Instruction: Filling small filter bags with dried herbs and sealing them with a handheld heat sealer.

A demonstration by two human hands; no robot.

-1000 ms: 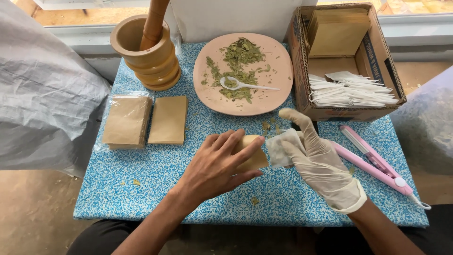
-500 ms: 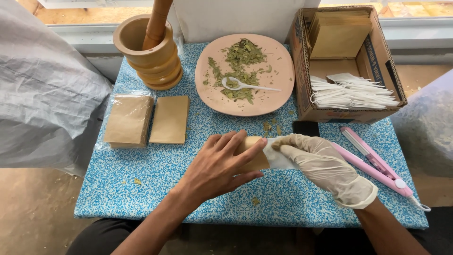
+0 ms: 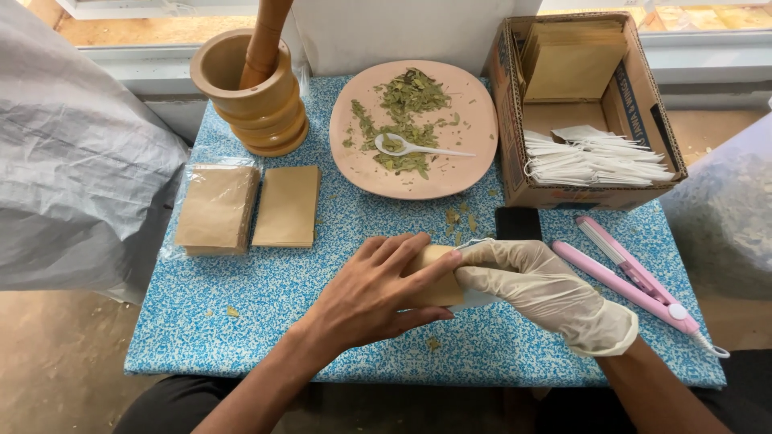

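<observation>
My bare left hand (image 3: pixel 374 291) lies palm down over a small brown paper envelope (image 3: pixel 434 277) on the blue speckled table (image 3: pixel 265 313), gripping it. My right hand (image 3: pixel 535 291), in a white glove, pinches a white filter bag (image 3: pixel 474 299) at the envelope's right end; most of the bag is hidden. Whether the bag is inside the envelope I cannot tell.
Behind are a pink plate (image 3: pixel 466 173) of dried green leaves with a white spoon (image 3: pixel 418 149), a wooden mortar (image 3: pixel 253 96) with pestle, two stacks of brown envelopes (image 3: pixel 249 207), a cardboard box (image 3: pixel 587 112) of envelopes and white bags, and a pink sealer (image 3: pixel 635 277).
My gloved right hand lowered from raised, spread fingers and closed on the white bag at the envelope's end. My left hand stayed on the envelope.
</observation>
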